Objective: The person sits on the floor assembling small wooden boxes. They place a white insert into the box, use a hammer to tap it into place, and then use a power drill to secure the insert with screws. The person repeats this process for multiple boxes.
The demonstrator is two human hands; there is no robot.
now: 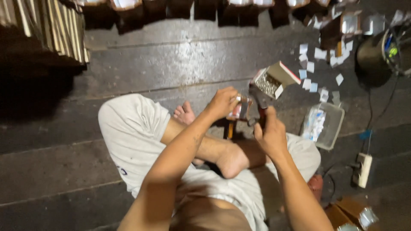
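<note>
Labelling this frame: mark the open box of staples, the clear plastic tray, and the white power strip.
open box of staples (274,79), head view, on its white flap.
clear plastic tray (332,128), head view, on its right wall.
white power strip (364,170), head view, mid-body.

Worn wood, thin card and dull metal are showing under the person's hands.

The floor (180,64) is looking like dark planked wood, scuffed and catching a dull sheen where light is falling. The small box (274,79) is appearing as matt cardboard, its contents glinting like metal. The left hand (222,102) is gripping a small packet (239,108) that is shining like glossy paper or foil, while the right hand (270,136) is gripping a tool (259,100) of dark, matt metal. The tray (332,126) is reading as clear, smooth plastic. The shorts (132,137) are looking like soft, matt pale cloth. The paper scraps (310,66) are lying flat and matt.
</note>
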